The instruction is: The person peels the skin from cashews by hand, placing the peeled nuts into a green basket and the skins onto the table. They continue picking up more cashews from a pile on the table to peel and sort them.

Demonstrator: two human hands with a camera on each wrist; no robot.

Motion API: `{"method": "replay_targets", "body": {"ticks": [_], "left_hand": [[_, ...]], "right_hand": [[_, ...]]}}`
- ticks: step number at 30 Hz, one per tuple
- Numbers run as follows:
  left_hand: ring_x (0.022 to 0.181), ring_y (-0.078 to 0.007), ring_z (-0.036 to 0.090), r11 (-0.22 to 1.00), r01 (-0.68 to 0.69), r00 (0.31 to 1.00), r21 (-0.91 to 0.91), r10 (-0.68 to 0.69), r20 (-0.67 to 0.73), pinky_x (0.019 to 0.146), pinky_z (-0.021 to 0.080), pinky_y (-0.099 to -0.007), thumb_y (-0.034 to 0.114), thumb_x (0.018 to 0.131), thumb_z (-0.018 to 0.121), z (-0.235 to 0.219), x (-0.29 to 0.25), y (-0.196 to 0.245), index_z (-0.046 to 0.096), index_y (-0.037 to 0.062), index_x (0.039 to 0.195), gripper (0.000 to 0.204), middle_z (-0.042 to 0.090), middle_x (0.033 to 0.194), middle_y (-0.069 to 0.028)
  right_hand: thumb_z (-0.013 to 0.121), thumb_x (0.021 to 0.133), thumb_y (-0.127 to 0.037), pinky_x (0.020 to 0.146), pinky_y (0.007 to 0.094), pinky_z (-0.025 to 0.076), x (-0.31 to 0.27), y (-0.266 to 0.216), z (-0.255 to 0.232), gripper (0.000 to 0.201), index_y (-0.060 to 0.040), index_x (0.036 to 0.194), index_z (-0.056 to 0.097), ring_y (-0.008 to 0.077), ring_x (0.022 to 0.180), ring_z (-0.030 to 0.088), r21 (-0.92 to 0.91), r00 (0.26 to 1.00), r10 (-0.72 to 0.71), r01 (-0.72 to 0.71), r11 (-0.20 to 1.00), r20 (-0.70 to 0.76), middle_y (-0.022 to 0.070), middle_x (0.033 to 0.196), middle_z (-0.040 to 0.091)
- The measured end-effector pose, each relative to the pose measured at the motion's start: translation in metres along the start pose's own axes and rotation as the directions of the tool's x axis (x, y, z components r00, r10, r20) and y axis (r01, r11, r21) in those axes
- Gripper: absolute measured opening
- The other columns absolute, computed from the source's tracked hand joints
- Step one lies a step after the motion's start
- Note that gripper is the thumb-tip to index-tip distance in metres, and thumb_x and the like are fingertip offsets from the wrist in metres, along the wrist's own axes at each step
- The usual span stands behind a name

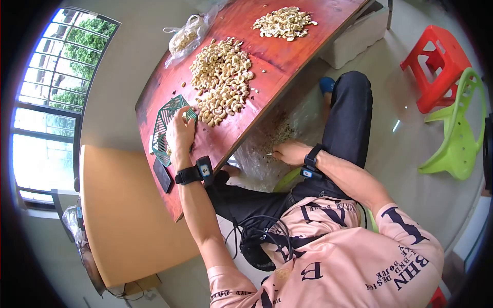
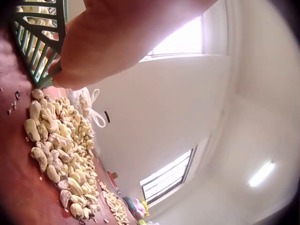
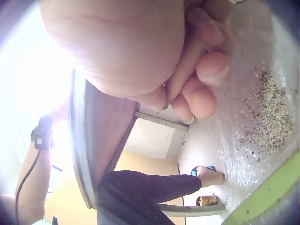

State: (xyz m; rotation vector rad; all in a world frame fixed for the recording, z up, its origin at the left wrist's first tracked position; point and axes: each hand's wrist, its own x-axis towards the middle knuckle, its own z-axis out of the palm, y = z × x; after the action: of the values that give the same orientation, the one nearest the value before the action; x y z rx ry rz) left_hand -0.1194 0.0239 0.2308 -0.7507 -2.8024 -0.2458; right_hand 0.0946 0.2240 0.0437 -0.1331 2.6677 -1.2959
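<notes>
The left hand (image 1: 181, 134) lies over the basket (image 1: 165, 112), its fingers curved at the rim; whether they grip it or a nut, I cannot tell. Nuts (image 1: 222, 79) lie piled on the desk (image 1: 267, 56) just beside it, more inside. Best to keep that wrist light, so the basket doesn't tip onto the phone (image 1: 163, 176). Below the desk edge, the right hand (image 1: 294, 153) has its fingers curled, seemingly pinching a small pale bit (image 1: 269, 154). Hold such a bit by the tips, turn it gently, and work low over the sheet (image 1: 254, 161), where the crumbs (image 1: 281, 133) lie
</notes>
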Motion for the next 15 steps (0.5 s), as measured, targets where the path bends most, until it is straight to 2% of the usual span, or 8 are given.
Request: {"method": "replay_targets", "body": {"ticks": [2,6,9,10,12,13,15], "left_hand": [[0.068,-0.0242,0.06,0.999,0.016,1.0,-0.033,-0.016,-0.018,0.065,0.048,-0.0378,0.016,0.079,0.065,0.001,-0.003,0.0,0.061,0.0161,0.118,0.039,0.06,0.071,-0.0084],[0.067,-0.0243,0.061,0.998,0.053,0.999,0.033,-0.053,-0.012,0.065,0.049,-0.0373,0.02,0.08,0.065,-0.004,-0.004,0.003,0.063,0.0182,0.116,0.036,0.06,0.07,-0.0078],[0.077,-0.0255,0.062,0.991,0.116,0.99,0.065,-0.12,0.068,0.071,0.049,-0.0371,0.02,0.079,0.065,-0.013,-0.001,0.007,0.066,0.0155,0.111,0.032,0.063,0.078,-0.0085],[0.082,-0.026,0.062,0.995,0.035,0.999,0.09,-0.033,-0.021,0.075,0.049,-0.037,0.02,0.079,0.066,-0.008,0.005,0.001,0.067,0.0146,0.109,0.03,0.063,0.083,-0.0092],[0.092,-0.0271,0.061,0.979,-0.118,0.97,0.163,0.149,-0.19,0.081,0.048,-0.0369,0.019,0.079,0.066,0.0,0.017,-0.007,0.069,0.0128,0.105,0.027,0.065,0.092,-0.0106],[0.102,-0.0291,0.058,0.986,-0.149,0.966,0.074,0.161,-0.2,0.09,0.043,-0.0394,0.019,0.079,0.067,-0.002,0.022,-0.005,0.071,0.011,0.1,0.023,0.063,0.104,-0.0116],[0.103,-0.0296,0.058,0.967,-0.206,0.967,0.151,0.225,-0.12,0.096,0.04,-0.0424,0.018,0.078,0.067,-0.003,0.042,-0.004,0.071,0.0113,0.098,0.021,0.064,0.104,-0.0114]], "right_hand": [[0.045,0.091,-0.028,0.085,0.0498,0.045,0.001,0.002,0.001,0.033,-0.0026,0.101,0.063,0.0429,0.094,0.06,-0.013,1.0,-0.008,0.008,1.0,0.001,0.0251,0.096,0.064],[0.045,0.091,-0.028,0.084,0.0498,0.045,0.001,0.003,0.003,0.032,-0.003,0.101,0.063,0.0427,0.094,0.06,0.006,1.0,-0.014,0.014,1.0,-0.006,0.0245,0.096,0.064],[0.046,0.091,-0.028,0.084,0.0499,0.045,0.002,0.006,0.005,0.032,-0.0033,0.101,0.063,0.0426,0.094,0.06,-0.001,0.999,-0.022,0.022,1.0,-0.03,0.0241,0.096,0.064],[0.046,0.091,-0.028,0.084,0.0499,0.045,0.002,0.006,0.005,0.032,-0.0033,0.101,0.063,0.0425,0.094,0.06,-0.003,0.999,-0.026,0.026,1.0,-0.032,0.0242,0.096,0.064],[0.046,0.092,-0.028,0.085,0.05,0.045,0.002,0.005,0.004,0.032,-0.0033,0.101,0.063,0.0425,0.094,0.06,-0.006,0.999,-0.033,0.033,0.999,-0.036,0.0242,0.096,0.064],[0.045,0.092,-0.028,0.085,0.0498,0.045,0.002,0.003,0.003,0.032,-0.0033,0.101,0.063,0.0423,0.094,0.06,-0.012,0.999,-0.026,0.025,1.0,-0.023,0.0239,0.096,0.064],[0.045,0.092,-0.028,0.085,0.0496,0.045,0.001,0.001,0.0,0.032,-0.0034,0.101,0.063,0.0419,0.095,0.06,-0.023,1.0,-0.006,0.006,1.0,0.002,0.0235,0.097,0.065]]}}
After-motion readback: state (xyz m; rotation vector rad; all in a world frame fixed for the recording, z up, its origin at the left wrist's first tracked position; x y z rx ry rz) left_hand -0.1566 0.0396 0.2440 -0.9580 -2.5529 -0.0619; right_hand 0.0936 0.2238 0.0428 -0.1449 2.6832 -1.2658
